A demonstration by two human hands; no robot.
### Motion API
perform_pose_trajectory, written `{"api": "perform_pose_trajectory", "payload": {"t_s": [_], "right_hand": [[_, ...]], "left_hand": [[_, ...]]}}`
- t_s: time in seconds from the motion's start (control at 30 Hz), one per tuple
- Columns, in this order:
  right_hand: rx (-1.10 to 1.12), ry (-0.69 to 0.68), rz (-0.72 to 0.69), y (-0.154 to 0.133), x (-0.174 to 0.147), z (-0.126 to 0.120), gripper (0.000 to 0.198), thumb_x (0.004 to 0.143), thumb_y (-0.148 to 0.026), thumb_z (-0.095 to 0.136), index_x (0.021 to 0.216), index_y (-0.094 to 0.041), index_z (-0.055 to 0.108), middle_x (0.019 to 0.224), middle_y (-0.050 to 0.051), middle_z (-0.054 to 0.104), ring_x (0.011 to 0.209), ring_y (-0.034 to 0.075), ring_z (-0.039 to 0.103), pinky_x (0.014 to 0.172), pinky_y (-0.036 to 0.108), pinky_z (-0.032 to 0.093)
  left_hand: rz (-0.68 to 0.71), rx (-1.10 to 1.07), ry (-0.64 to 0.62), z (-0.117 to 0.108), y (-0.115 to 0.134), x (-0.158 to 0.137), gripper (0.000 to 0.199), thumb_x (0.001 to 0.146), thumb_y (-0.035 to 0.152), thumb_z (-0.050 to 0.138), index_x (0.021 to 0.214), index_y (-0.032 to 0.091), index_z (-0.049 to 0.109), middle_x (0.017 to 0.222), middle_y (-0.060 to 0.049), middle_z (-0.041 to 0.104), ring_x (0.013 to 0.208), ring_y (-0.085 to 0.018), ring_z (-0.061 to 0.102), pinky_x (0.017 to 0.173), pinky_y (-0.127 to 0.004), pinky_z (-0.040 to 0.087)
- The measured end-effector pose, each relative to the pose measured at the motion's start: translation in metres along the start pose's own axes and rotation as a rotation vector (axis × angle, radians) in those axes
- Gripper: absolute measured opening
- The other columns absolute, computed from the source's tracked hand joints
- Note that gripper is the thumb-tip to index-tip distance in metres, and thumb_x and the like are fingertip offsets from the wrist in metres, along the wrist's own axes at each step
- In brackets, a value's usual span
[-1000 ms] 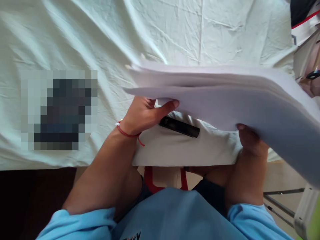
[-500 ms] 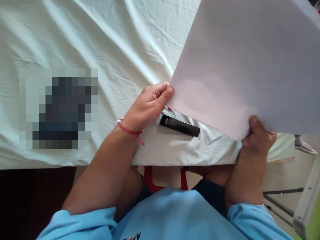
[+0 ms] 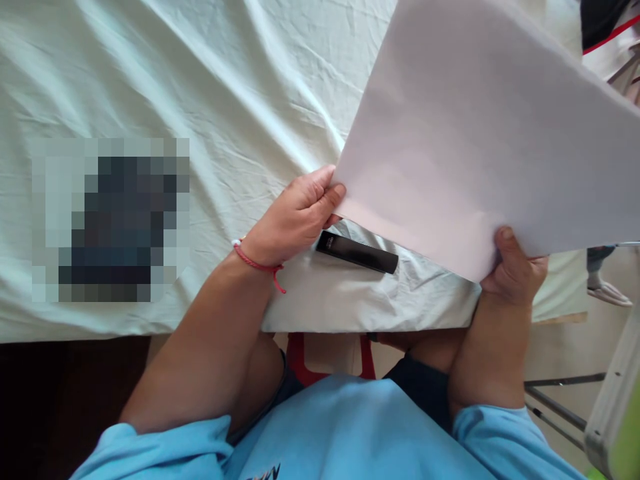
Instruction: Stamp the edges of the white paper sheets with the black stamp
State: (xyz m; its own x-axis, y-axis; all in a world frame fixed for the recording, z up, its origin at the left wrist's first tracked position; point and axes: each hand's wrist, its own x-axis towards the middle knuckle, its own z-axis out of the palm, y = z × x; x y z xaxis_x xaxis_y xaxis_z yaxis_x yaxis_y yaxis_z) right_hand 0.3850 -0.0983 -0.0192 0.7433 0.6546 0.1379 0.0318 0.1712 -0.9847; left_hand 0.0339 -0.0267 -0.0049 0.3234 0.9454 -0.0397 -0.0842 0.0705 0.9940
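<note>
The paper [image 3: 465,133] is held above the cloth-covered tabletop [image 3: 225,100], its right part reaching past the edge. The left hand [image 3: 297,217] pinches its near left corner; the right hand [image 3: 517,270] grips the near edge, thumb on top. A black bar [image 3: 357,252] lies below. The paper looks light, bendy and easily creased; 2 gentle holds, spread along the edge, should suit it.
</note>
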Motion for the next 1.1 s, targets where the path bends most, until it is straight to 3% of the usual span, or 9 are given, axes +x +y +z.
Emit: {"api": "perform_pose_trajectory", "payload": {"t_s": [0.13,0.3,0.47,0.63,0.8,0.93,1.0,1.1], "right_hand": [[-0.001,-0.030,-0.005,0.000,0.003,-0.002,0.060,0.051,-0.041,0.114,0.098,-0.021,0.083,0.130,0.006,0.088,0.146,0.032,0.078,0.131,0.058,0.068],[-0.029,-0.044,0.025,-0.001,0.004,-0.004,0.061,0.052,-0.040,0.115,0.103,-0.021,0.086,0.122,0.004,0.089,0.134,0.028,0.083,0.132,0.055,0.067],[-0.062,-0.081,0.084,-0.001,0.008,-0.008,0.058,0.055,-0.037,0.115,0.102,-0.017,0.089,0.111,0.004,0.091,0.106,0.019,0.086,0.111,0.038,0.077],[-0.090,-0.067,0.135,0.001,0.012,-0.013,0.063,0.053,-0.038,0.117,0.105,-0.015,0.090,0.110,0.006,0.091,0.100,0.019,0.086,0.100,0.034,0.078],[-0.066,-0.083,0.162,0.002,0.012,-0.012,0.065,0.051,-0.037,0.119,0.105,-0.017,0.090,0.107,0.004,0.092,0.101,0.020,0.088,0.096,0.034,0.079],[-0.064,-0.031,0.179,0.005,0.016,-0.012,0.061,0.050,-0.034,0.117,0.102,-0.018,0.089,0.106,0.003,0.092,0.092,0.018,0.087,0.090,0.032,0.080],[-0.050,-0.014,0.180,0.007,0.017,-0.012,0.062,0.049,-0.031,0.117,0.104,-0.017,0.089,0.108,0.003,0.092,0.094,0.018,0.087,0.092,0.032,0.079],[-0.026,-0.006,0.167,0.007,0.018,-0.010,0.064,0.050,-0.028,0.116,0.107,-0.016,0.088,0.111,0.004,0.091,0.100,0.018,0.087,0.092,0.029,0.079]], "left_hand": [[-0.031,0.081,0.032,0.003,0.006,-0.003,0.038,0.109,0.049,0.085,0.088,0.025,0.063,0.079,0.001,0.052,0.064,-0.014,0.049,0.055,-0.026,0.053],[-0.110,0.155,-0.046,0.002,0.019,-0.007,0.032,0.110,0.048,0.079,0.096,0.026,0.061,0.088,-0.001,0.055,0.070,-0.016,0.055,0.062,-0.030,0.055],[-0.128,0.226,-0.054,-0.003,0.019,-0.005,0.016,0.104,0.035,0.078,0.102,0.026,0.064,0.078,0.002,0.057,0.070,-0.017,0.056,0.065,-0.031,0.050],[-0.162,0.281,0.029,-0.002,0.016,-0.003,0.017,0.097,0.028,0.075,0.112,0.024,0.069,0.080,0.001,0.074,0.077,-0.020,0.069,0.073,-0.033,0.053],[-0.112,0.466,0.110,0.000,0.011,-0.005,0.014,0.097,0.026,0.075,0.112,0.024,0.074,0.082,0.001,0.078,0.077,-0.021,0.069,0.076,-0.036,0.056],[0.053,0.541,0.182,-0.001,0.017,-0.015,0.018,0.101,0.034,0.082,0.116,0.025,0.077,0.104,-0.004,0.084,0.094,-0.023,0.076,0.088,-0.039,0.062],[0.212,0.556,0.035,-0.001,0.023,-0.020,0.026,0.102,0.039,0.088,0.122,0.026,0.079,0.118,-0.006,0.086,0.110,-0.026,0.078,0.102,-0.040,0.064],[0.384,0.613,-0.353,-0.001,0.025,-0.025,0.028,0.101,0.029,0.088,0.128,0.025,0.082,0.126,-0.008,0.086,0.128,-0.030,0.079,0.122,-0.046,0.060]]}}
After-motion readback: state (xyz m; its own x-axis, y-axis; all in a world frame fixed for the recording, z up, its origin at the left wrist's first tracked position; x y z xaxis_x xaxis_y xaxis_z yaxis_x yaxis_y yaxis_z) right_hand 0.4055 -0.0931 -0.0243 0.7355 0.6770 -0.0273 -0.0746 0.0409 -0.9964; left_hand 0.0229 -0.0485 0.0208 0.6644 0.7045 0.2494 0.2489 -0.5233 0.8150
